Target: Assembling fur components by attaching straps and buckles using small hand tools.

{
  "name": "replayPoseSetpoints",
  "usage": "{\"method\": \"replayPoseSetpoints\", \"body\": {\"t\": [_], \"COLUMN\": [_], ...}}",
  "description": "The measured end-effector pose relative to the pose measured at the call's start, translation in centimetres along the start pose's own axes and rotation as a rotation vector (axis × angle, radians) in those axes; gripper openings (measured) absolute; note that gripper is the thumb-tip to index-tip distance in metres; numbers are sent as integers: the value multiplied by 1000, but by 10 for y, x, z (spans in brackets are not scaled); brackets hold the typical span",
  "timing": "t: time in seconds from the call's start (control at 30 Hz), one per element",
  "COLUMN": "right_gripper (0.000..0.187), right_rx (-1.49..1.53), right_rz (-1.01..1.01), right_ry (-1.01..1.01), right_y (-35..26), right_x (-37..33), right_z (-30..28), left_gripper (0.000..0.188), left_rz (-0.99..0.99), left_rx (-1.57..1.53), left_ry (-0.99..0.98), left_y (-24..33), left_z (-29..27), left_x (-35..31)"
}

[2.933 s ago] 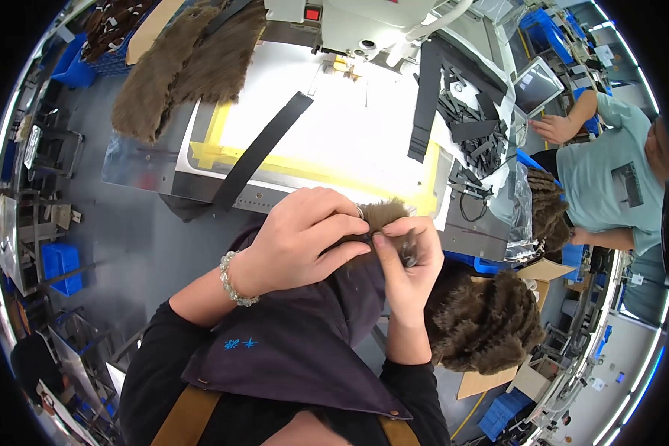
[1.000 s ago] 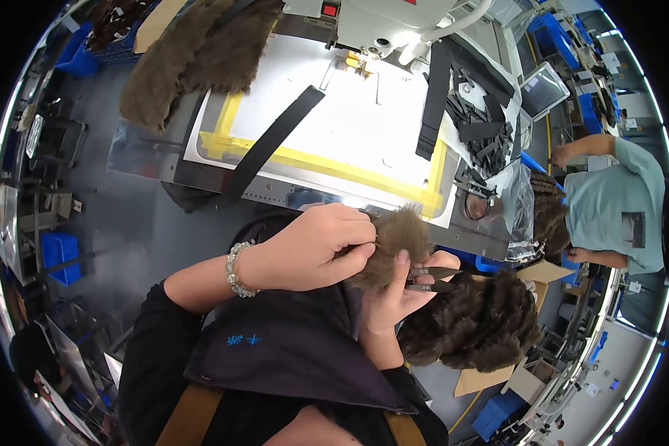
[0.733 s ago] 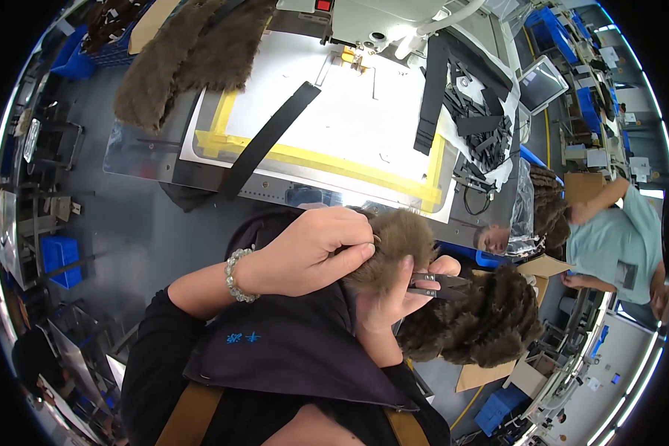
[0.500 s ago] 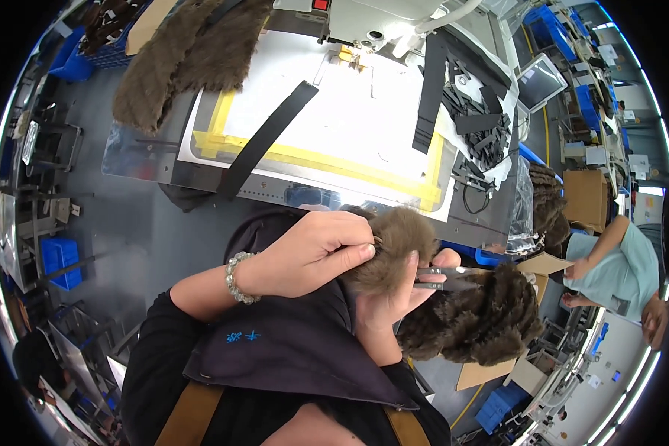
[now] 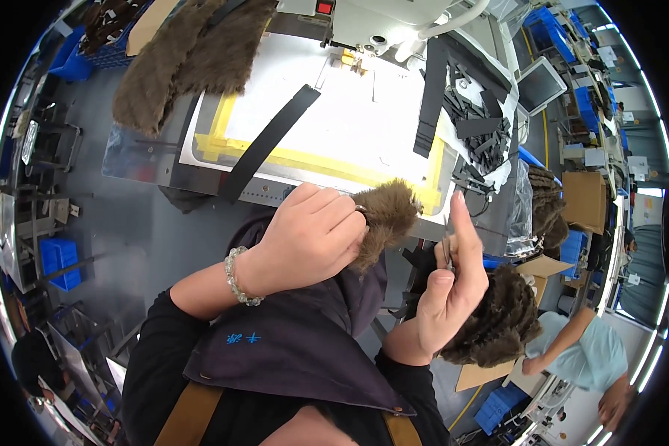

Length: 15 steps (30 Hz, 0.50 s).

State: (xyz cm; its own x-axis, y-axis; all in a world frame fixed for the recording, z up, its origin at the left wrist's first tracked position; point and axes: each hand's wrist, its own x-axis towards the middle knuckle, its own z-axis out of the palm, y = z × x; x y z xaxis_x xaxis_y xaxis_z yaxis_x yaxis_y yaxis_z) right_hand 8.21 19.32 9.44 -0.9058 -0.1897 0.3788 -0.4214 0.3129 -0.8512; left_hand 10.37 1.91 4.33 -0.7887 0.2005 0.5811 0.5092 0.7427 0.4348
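Note:
My left hand (image 5: 305, 241), with a beaded bracelet at its wrist, is closed on one end of a brown fur piece (image 5: 389, 215). The rest of the fur sticks out rightward, past the near edge of the worktable. To the right of it, my right hand (image 5: 457, 286) is raised with the index finger pointing up. Its other fingers are curled around small metal thread snips (image 5: 449, 253), partly hidden by the fingers. The snips are apart from the fur.
A sewing machine head (image 5: 383, 26) stands over a white board edged with yellow tape (image 5: 290, 157). A black strip (image 5: 271, 141) lies across it. Black pieces (image 5: 479, 126) are heaped at right, brown furs (image 5: 193, 59) at far left, more fur (image 5: 498, 320) near right. Another person (image 5: 583, 346) works at right.
My right hand has left the fur and swung right and up with the snips. My left hand still grips the fur, now turned with its knuckles upward. The person at right has shifted nearer.

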Motion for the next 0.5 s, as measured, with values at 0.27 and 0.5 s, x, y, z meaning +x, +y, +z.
{"method": "replayPoseSetpoints", "body": {"t": [0.27,0.5], "right_gripper": [43,38], "right_rx": [-985,-1021], "right_rz": [-443,-535], "right_ry": [-159,-229], "right_y": [-10,-12], "right_x": [5,0], "right_z": [6,-2], "left_gripper": [17,16], "left_rz": [37,18], "left_rx": [28,10], "left_ry": [-17,15], "left_y": [1,3], "left_z": [4,2], "left_x": [-4,-1]}}
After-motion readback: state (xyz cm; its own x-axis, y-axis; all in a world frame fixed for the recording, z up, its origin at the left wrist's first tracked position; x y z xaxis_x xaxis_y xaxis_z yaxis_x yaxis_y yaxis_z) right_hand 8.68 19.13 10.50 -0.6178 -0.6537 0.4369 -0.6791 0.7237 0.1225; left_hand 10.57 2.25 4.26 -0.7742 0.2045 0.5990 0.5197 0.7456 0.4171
